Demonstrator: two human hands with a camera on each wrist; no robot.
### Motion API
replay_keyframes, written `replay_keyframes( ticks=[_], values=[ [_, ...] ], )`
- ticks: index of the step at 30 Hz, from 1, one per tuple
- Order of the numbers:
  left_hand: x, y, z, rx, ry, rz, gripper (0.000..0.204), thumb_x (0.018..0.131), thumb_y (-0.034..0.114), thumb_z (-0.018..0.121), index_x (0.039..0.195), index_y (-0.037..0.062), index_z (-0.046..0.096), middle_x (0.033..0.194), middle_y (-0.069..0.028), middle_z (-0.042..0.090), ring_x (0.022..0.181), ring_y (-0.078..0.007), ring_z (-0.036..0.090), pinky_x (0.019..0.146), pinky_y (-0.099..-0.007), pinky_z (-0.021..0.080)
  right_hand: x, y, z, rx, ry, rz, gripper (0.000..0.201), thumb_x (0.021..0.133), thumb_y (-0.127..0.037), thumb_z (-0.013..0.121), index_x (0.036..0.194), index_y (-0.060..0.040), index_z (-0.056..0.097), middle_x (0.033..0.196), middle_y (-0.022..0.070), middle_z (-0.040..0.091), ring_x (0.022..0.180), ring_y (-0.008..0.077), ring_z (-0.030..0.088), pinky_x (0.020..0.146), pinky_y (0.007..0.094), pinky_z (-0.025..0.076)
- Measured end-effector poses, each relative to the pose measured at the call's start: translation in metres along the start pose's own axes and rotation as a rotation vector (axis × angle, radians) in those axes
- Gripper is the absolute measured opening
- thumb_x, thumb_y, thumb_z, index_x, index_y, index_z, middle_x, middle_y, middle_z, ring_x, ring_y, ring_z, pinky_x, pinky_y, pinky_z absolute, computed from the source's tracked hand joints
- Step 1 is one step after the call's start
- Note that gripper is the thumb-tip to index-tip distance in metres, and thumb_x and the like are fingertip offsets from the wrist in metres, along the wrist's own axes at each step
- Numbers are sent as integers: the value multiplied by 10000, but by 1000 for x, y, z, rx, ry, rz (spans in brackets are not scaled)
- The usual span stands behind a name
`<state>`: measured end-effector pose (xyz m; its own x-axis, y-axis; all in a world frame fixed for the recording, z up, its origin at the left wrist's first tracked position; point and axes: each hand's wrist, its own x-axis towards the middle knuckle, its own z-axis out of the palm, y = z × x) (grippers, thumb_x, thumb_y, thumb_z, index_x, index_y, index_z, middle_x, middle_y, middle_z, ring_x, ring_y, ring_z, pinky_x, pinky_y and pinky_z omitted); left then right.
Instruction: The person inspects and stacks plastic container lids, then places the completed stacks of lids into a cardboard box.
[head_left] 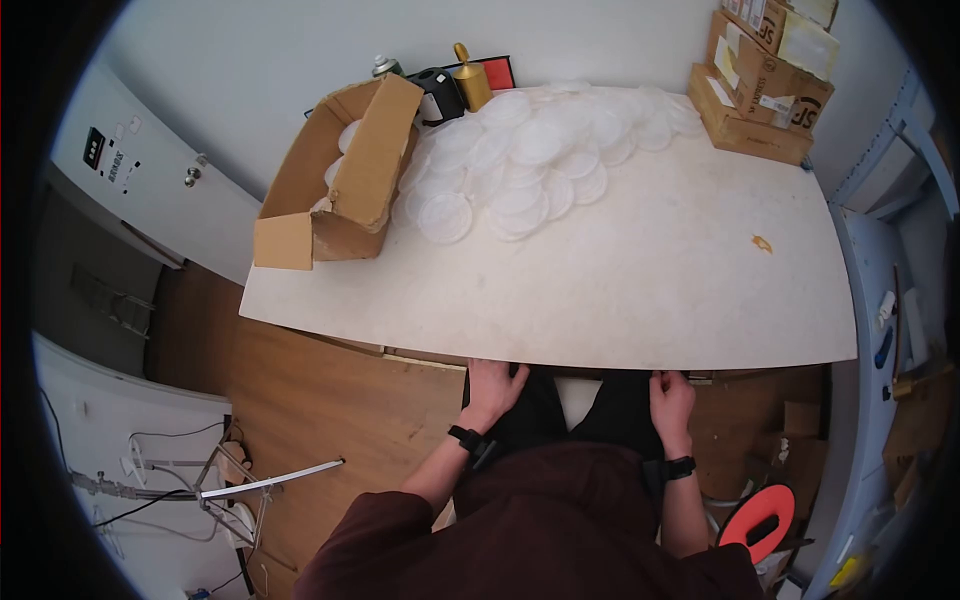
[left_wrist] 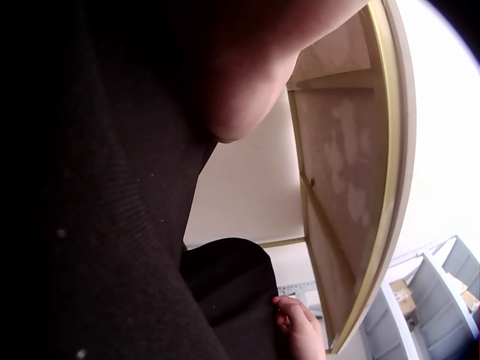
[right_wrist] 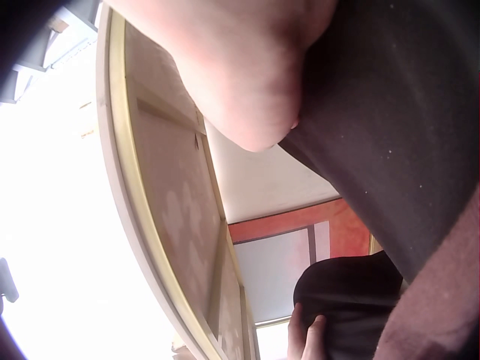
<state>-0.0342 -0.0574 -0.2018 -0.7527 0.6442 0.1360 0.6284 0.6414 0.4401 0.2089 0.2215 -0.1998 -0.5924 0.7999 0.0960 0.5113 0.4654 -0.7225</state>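
My left hand (head_left: 492, 392) rests on the left thigh of my black trousers (head_left: 535, 402), right at the front edge of the table. On the other thigh lies my right hand (head_left: 672, 402), its fingers loosely bent and their tips partly hidden at the table edge. Both hold nothing. In the left wrist view the right hand (left_wrist: 301, 330) touches the trouser leg, and the left fingers (right_wrist: 315, 337) show on the other knee in the right wrist view. Beyond them, a heap of thin, whitish translucent round discs (head_left: 520, 165) covers the back of the white table (head_left: 620, 290).
An opened cardboard box (head_left: 365, 165) with more discs inside stands at the back left. Behind it are a gold bottle (head_left: 472, 85), a black container (head_left: 438, 97) and a spray can (head_left: 386, 66). Stacked cartons (head_left: 765, 85) occupy the back right corner. A blue-grey shelf (head_left: 860, 270) flanks the right side.
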Motion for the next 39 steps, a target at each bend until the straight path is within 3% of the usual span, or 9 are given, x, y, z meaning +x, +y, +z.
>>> replay_keyframes(
  ticks=[5, 7, 16, 18, 27, 28, 30, 35, 39],
  values=[
    [0, 3, -2, -11, 39, 5, 548, 993, 363, 784, 1447, 65, 709, 1488, -266, 660, 1430, -495, 560, 1232, -637, 398, 0, -5, -4, 24, 3, -7, 292, 1023, -208, 775, 857, 27, 722, 836, 257, 731, 797, 495, 721, 706, 558, 550],
    [1, 4, -3, -10, 91, 40, 517, 960, 281, 799, 1417, 52, 718, 1422, -270, 698, 1358, -524, 598, 1178, -635, 448, 0, -4, -2, 27, 5, -14, 289, 1020, -201, 777, 852, 27, 717, 837, 256, 730, 795, 493, 719, 705, 555, 549],
    [1, 4, -2, 12, 88, 53, 533, 955, 281, 798, 1429, 53, 711, 1443, -271, 689, 1370, -524, 593, 1197, -637, 439, 1, 1, 0, 40, 11, 12, 304, 1024, -207, 777, 833, 16, 700, 812, 243, 719, 771, 484, 711, 694, 556, 542],
    [1, 6, -4, 16, 92, 59, 531, 956, 279, 796, 1429, 53, 712, 1447, -270, 688, 1373, -523, 592, 1197, -636, 440, 0, 5, 3, 30, 54, -72, 242, 1038, -178, 755, 922, 31, 717, 751, 211, 703, 671, 416, 689, 647, 503, 522],
    [1, 2, 0, 35, 98, 56, 547, 957, 281, 798, 1444, 50, 702, 1458, -271, 681, 1380, -522, 588, 1194, -633, 441, 1, 3, 2, 28, 33, -41, 238, 1038, -177, 756, 934, 35, 729, 745, 212, 702, 661, 402, 690, 641, 492, 521],
    [1, 3, -1, 38, 96, 58, 553, 957, 284, 799, 1446, 47, 699, 1457, -272, 681, 1377, -523, 589, 1193, -632, 442, 1, 2, 1, 28, 34, -41, 238, 1038, -177, 756, 934, 35, 729, 745, 212, 702, 661, 402, 690, 641, 492, 521],
    [0, 5, -3, 39, 92, 52, 557, 959, 287, 800, 1448, 43, 696, 1457, -275, 680, 1376, -524, 588, 1191, -634, 443, 1, -2, 0, 50, 16, 19, 325, 1030, -239, 765, 837, 14, 701, 790, 237, 715, 755, 481, 714, 682, 558, 540],
    [-1, 3, 0, 32, 98, 46, 567, 966, 300, 800, 1455, 36, 686, 1458, -283, 677, 1375, -527, 588, 1188, -635, 445, 1, -1, -2, 51, 9, 27, 315, 1027, -237, 768, 843, 12, 707, 802, 241, 720, 767, 478, 723, 683, 557, 543],
    [-1, 2, -1, 10, 33, 6, 591, 1003, 381, 774, 1494, 65, 683, 1544, -258, 634, 1464, -497, 534, 1249, -644, 385, 0, 0, 0, 50, 29, 10, 306, 1026, -237, 771, 857, 11, 715, 811, 239, 727, 770, 474, 727, 689, 550, 551]
  ],
)
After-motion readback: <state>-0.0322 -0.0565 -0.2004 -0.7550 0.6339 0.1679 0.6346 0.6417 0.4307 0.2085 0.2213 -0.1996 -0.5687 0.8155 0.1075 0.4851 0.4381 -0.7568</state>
